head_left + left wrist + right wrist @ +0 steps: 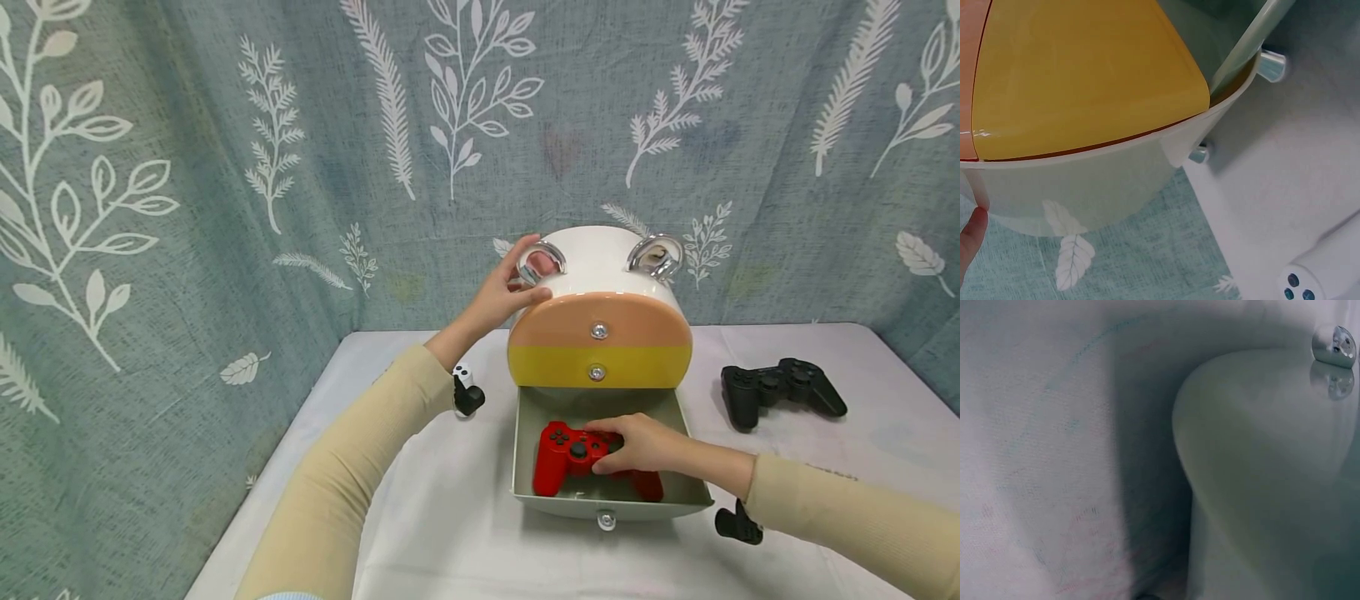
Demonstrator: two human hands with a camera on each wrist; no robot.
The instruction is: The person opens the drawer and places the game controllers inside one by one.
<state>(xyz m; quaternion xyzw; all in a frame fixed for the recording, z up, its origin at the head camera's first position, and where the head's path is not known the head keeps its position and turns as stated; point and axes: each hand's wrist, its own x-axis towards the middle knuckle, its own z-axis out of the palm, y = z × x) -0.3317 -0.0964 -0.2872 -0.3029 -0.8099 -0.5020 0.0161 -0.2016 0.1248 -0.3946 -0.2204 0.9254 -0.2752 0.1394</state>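
A white novelty drawer box [596, 258] with chrome ear-like loops stands on the table. Against its upper left side, beside the left chrome loop [542, 260], rests my left hand [501, 292] with thumb and fingers spread. In the left wrist view one fingertip [974, 234] touches the white side. The bottom grey-green drawer [525, 475] is pulled out, and a red game controller [553, 462] lies inside. My right hand [647, 443] reaches over the drawer and grips the controller's middle between thumb and fingers, covering part of it. No right hand shows in the right wrist view.
A black game controller [783, 390] lies on the white tablecloth [442, 517] to the right. A white device [1329, 262] sits left of the box. Behind hangs a patterned green curtain [315, 150]. The upper orange drawer [555, 321] and yellow drawer [555, 365] are closed.
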